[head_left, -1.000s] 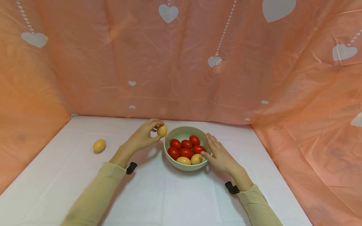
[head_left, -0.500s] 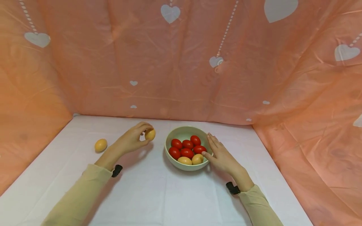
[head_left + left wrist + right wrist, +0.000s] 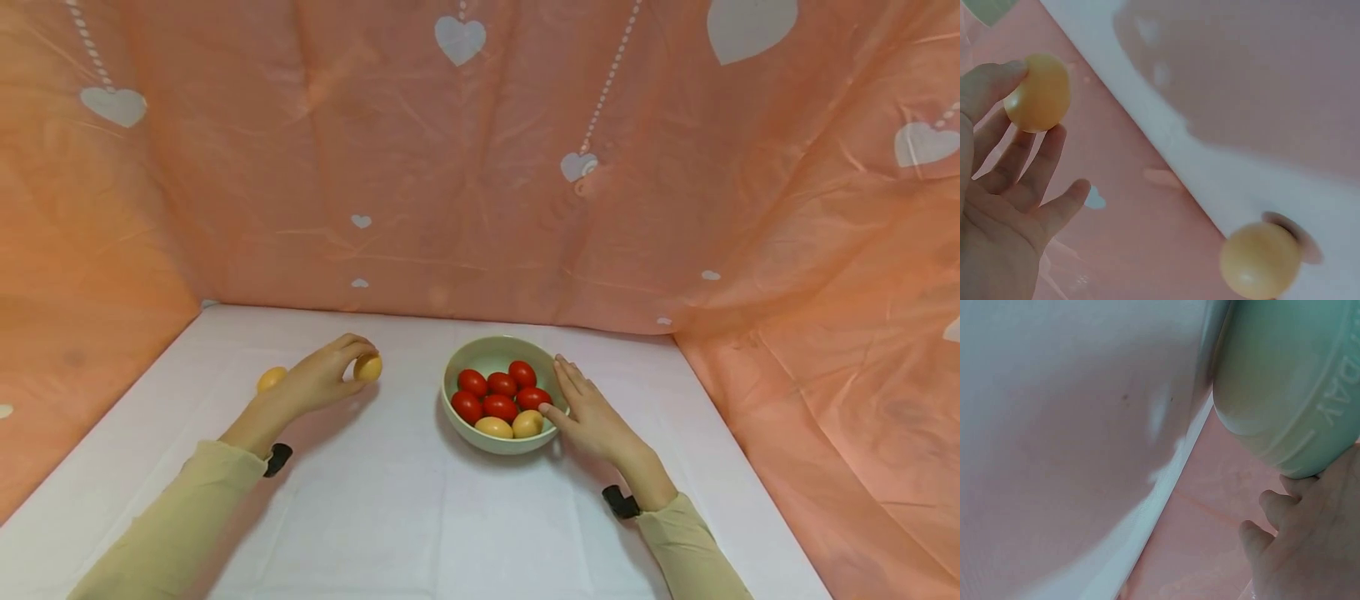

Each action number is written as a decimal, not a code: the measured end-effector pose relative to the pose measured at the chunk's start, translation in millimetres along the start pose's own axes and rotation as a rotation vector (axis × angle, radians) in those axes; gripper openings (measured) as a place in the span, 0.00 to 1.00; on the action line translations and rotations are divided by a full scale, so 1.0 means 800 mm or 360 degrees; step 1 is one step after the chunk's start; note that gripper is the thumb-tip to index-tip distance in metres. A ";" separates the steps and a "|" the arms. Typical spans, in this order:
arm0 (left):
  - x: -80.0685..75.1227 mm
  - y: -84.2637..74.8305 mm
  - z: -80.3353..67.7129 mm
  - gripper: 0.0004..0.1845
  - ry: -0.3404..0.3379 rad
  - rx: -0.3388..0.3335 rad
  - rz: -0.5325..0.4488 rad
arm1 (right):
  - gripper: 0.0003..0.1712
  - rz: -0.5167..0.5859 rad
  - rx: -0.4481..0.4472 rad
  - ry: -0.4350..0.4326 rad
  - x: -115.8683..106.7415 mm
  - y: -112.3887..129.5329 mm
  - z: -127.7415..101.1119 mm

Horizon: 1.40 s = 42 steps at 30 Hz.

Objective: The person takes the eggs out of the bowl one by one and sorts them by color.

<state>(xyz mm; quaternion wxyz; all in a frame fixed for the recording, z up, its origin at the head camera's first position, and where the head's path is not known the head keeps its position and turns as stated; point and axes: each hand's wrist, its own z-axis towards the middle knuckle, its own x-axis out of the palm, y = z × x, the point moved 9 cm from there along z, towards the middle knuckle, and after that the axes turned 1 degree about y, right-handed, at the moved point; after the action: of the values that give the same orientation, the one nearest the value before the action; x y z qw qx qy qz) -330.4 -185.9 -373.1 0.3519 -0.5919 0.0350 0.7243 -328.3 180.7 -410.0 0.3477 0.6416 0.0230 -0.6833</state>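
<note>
Left hand (image 3: 318, 381) grasped a yellow egg (image 3: 368, 367) between thumb and fingers, above the white-covered table (image 3: 352, 517), left of the pale green bowl (image 3: 501, 445). Right hand (image 3: 594, 419) rested against the bowl's rim, fingers extended. Bowl contents: six red eggs (image 3: 500, 408) and two yellow ones (image 3: 493, 427). The grasped egg was smooth, plain, slightly glossy. A loose yellow egg (image 3: 270, 378) lay farther left, partly hidden by the left arm. Versus one second earlier, the left hand had carried its egg leftward, away from the rim.
</note>
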 end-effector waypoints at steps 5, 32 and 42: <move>-0.002 0.014 -0.012 0.24 0.0013 -0.0045 -0.0021 | 0.48 -0.0014 -0.0005 -0.0006 0.003 -0.002 0.000; -0.026 0.085 -0.056 0.23 0.0135 -0.0169 -0.0009 | 0.49 0.0006 0.0054 0.0048 0.004 -0.004 0.001; -0.025 0.090 -0.055 0.22 0.0163 -0.0190 -0.0010 | 0.48 -0.0004 0.0042 0.0027 0.001 -0.001 0.000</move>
<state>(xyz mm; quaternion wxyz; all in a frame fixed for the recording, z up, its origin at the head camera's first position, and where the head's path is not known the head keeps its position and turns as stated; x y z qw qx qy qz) -332.2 -270.3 -394.8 0.3160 -0.6483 0.0078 0.6926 -328.3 181.0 -411.3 0.3381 0.6520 0.0177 -0.6784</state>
